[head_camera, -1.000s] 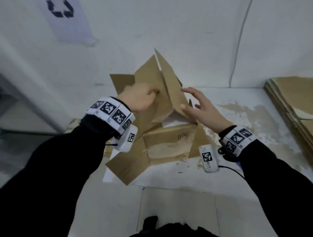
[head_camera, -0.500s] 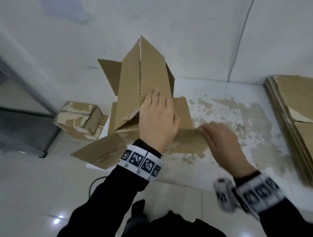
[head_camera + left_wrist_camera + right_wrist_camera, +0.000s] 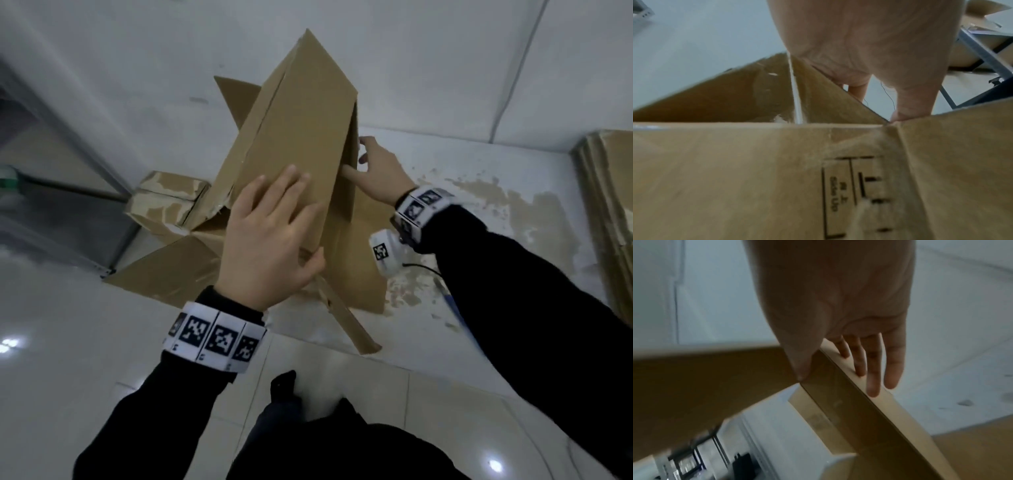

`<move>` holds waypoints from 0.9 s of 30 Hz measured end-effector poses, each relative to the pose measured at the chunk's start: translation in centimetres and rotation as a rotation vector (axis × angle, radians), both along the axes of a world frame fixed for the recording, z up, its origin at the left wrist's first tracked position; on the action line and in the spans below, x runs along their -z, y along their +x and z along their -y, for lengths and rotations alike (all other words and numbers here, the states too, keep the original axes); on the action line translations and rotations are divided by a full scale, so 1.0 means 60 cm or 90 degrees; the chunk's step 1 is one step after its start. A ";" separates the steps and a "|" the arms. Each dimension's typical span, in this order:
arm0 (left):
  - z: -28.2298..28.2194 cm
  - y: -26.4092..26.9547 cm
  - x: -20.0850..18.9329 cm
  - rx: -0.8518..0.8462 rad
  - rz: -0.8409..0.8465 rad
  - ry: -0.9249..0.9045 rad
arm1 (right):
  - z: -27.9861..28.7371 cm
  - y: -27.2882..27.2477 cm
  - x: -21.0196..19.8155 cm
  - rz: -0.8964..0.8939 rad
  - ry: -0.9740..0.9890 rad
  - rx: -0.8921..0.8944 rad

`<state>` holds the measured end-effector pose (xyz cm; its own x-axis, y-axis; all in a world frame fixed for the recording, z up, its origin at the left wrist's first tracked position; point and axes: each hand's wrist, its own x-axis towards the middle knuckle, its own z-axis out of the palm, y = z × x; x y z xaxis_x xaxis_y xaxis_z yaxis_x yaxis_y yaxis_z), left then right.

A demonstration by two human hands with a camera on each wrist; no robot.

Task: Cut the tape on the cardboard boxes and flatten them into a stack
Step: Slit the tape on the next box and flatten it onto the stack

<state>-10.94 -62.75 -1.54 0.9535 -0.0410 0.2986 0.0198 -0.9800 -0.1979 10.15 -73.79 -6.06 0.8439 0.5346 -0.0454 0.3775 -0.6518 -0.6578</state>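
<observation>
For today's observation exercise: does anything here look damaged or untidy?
Yes. The small box by the wall has its brown surface torn away in pale patches, and the floor on the right is stained with blotchy brown residue.

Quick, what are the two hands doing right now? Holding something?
Left hand: open, fingers spread flat, pressing on the cardboard box.
Right hand: pinching the box's side panel edge, thumb on one face, fingers on the other.

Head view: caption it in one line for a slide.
Both hands collapse an opened cardboard box: left hand flat on its panel, right hand gripping its edge.
</observation>
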 end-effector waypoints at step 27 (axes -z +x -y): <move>-0.019 0.154 0.070 0.132 0.046 0.011 | 0.136 -0.285 0.135 -0.258 0.367 0.121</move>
<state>-1.69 -61.61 -5.75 0.9002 -0.2395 0.3636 -0.1669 -0.9612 -0.2198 -6.96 -81.92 -14.16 0.9009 0.4143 -0.1291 -0.0534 -0.1894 -0.9805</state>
